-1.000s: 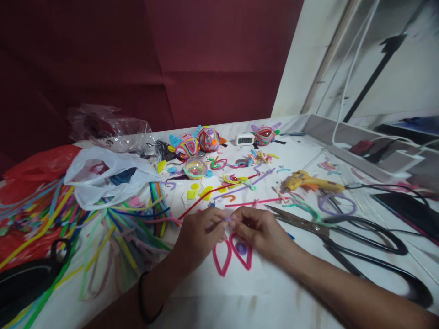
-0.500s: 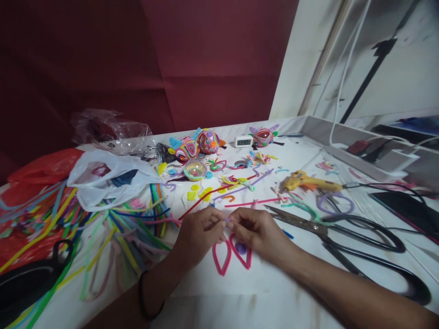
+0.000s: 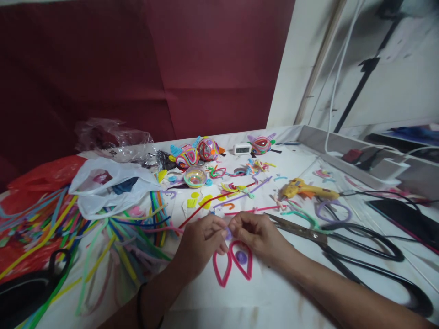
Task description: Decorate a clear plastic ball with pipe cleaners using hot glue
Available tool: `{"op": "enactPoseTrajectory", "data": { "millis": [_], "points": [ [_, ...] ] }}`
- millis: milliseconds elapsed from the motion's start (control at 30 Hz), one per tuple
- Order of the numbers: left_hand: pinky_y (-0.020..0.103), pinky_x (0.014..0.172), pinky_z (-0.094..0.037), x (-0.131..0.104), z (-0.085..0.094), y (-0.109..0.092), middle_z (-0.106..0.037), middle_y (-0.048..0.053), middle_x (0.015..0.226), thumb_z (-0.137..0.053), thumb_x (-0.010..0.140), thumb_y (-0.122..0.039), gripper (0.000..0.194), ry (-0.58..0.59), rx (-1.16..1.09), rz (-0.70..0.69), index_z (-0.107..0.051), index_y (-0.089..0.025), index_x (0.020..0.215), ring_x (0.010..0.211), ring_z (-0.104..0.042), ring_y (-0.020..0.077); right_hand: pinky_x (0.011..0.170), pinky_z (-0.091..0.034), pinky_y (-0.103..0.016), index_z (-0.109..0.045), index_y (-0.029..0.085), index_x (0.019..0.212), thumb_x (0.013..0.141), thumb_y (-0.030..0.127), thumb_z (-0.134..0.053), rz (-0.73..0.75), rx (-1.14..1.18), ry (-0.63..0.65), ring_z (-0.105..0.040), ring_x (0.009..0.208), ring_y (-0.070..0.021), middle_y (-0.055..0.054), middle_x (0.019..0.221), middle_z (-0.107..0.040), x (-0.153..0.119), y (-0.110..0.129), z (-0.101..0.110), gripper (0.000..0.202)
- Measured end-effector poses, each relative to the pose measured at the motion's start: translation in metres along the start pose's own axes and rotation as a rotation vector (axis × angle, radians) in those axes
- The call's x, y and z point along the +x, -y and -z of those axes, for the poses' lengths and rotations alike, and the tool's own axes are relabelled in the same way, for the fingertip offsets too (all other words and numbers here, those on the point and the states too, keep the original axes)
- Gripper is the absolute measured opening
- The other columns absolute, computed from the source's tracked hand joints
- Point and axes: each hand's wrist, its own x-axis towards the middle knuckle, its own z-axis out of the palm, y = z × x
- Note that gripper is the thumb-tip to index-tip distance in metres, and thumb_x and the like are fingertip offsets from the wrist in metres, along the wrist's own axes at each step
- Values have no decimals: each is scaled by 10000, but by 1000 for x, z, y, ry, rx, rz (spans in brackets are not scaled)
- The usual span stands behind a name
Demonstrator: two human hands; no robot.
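Observation:
My left hand (image 3: 202, 242) and my right hand (image 3: 260, 235) meet over a white sheet, fingertips closed on a small purple pipe cleaner coil (image 3: 228, 234). Just below them lie two pink pipe cleaner teardrop outlines, the left one (image 3: 223, 284) with bare paper inside. Inside the right outline (image 3: 247, 276) rests a finished-looking round purple coil (image 3: 241, 257). Fingers partly cover the upper end of the left outline.
Large black-handled scissors (image 3: 313, 235) lie to the right, below a yellow glue gun (image 3: 305, 189). Loose pipe cleaners (image 3: 120, 237) and a white plastic bag (image 3: 92, 192) fill the left. Colourful decorated balls (image 3: 208, 149) and a small clock (image 3: 242, 149) stand at the back.
More of the purple coil shows between my fingertips now, and my hands have shifted slightly. The camera view has tilted a little upward, so the table things sit lower. The pink outlines keep their places.

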Motion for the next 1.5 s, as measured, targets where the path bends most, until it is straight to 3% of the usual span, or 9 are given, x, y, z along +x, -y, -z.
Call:
{"op": "enactPoseTrajectory", "data": {
  "millis": [267, 400, 500, 633, 800, 967, 1133, 1333, 1500],
  "points": [
    [210, 481, -511, 1, 0, 1, -624, -29, 581, -593, 749, -186, 63, -18, -47, 7, -583, -161, 806, 509, -638, 124, 470, -249, -234, -494, 180, 692, 874, 502, -501, 2, 43, 20, -295, 524, -91, 60, 577, -361, 1, -5, -9, 370],
    [209, 458, -496, 4, 1, -1, -613, -32, 555, -609, 713, -192, 70, -73, -61, 23, -588, -157, 769, 487, -634, 130, 479, -291, -235, -548, 170, 733, 881, 497, -498, 36, -24, -11, -356, 533, -100, 46, 587, -407, 0, 11, 6, 363],
    [213, 456, -499, 6, 4, -2, -617, -30, 542, -637, 692, -226, 96, -125, -68, 25, -601, -158, 750, 485, -634, 136, 521, -381, -240, -616, 176, 885, 891, 439, -509, 108, -211, -122, -496, 595, -126, -6, 700, -580, -6, 32, 42, 284],
    [210, 482, -510, 7, 6, -5, -642, -19, 527, -642, 703, -268, 122, -168, -48, 15, -621, -158, 751, 501, -635, 135, 568, -439, -251, -643, 199, 891, 890, 364, -503, 139, -665, -261, -599, 659, -154, -47, 824, -685, -28, 43, 106, 216],
    [201, 467, -501, 6, 0, -7, -646, -30, 518, -672, 682, -314, 165, -206, -77, 22, -627, -170, 749, 483, -621, 129, 580, -472, -255, -658, 207, 849, 885, 291, -421, 6, -1113, -236, -635, 628, -154, -40, 806, -705, -51, 16, 174, 254],
    [207, 479, -510, 7, -1, -5, -656, -25, 522, -680, 676, -347, 196, -222, -43, 17, -630, -172, 749, 485, -624, 134, 665, -500, -299, -672, 181, 890, 855, 215, -435, -119, -1239, -282, -675, 770, -210, -89, 905, -715, -42, -10, 219, 242],
    [204, 466, -503, 7, -2, -5, -636, -33, 488, -687, 662, -358, 210, -231, -48, 15, -628, -174, 745, 465, -612, 132, 870, -484, -363, -641, 145, 1086, 897, 249, -537, -217, -1301, -105, -634, 1007, -238, -134, 1115, -668, -12, -27, 233, 241],
    [211, 471, -505, 5, -4, -7, -640, -29, 498, -680, 670, -331, 171, -205, -50, 16, -624, -180, 729, 465, -613, 135, 803, -527, -386, -624, 159, 1027, 924, 347, -573, -345, -1302, 125, -632, 891, -175, -51, 1033, -648, 21, -41, 236, 220],
    [202, 458, -494, 5, -3, -4, -631, -32, 493, -680, 672, -328, 169, -210, -64, 13, -627, -179, 733, 460, -610, 130, 753, -527, -355, -622, 152, 974, 915, 341, -585, -347, -1197, 119, -624, 828, -157, -34, 963, -644, 29, -35, 242, 201]
  ]
}}
